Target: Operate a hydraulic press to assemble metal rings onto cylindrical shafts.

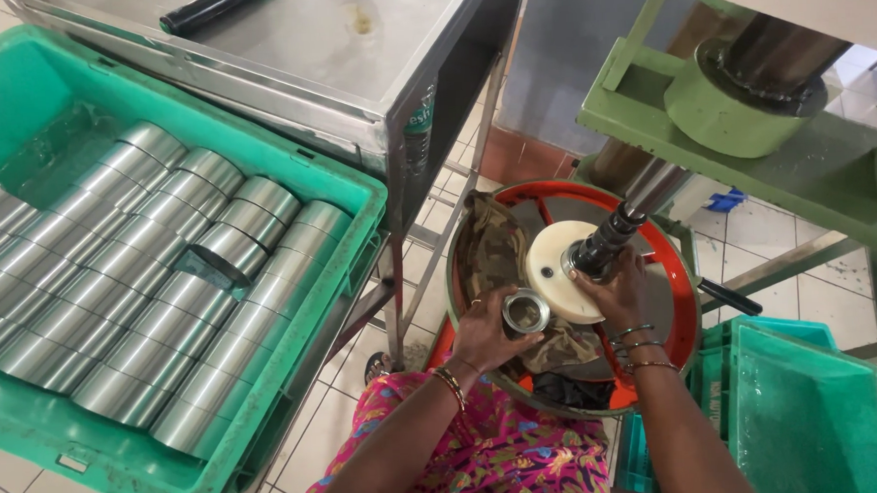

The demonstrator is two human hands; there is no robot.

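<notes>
My left hand [484,330] holds a small shiny metal cup [525,312] at the near edge of a cream round disc [549,254]. My right hand [613,293] grips the lower end of a dark ribbed spindle [606,240] that stands up from the middle of that disc. The disc sits inside a round red and green machine tray [678,266]. A brownish cloth [493,249] lies in the tray to the left of the disc. Bangles circle both wrists.
A green plastic crate [353,196] at the left holds several rows of shiny metal cups. A steel table [351,53] stands behind it. A green press frame [748,115] rises at the right, with another green crate [810,408] below.
</notes>
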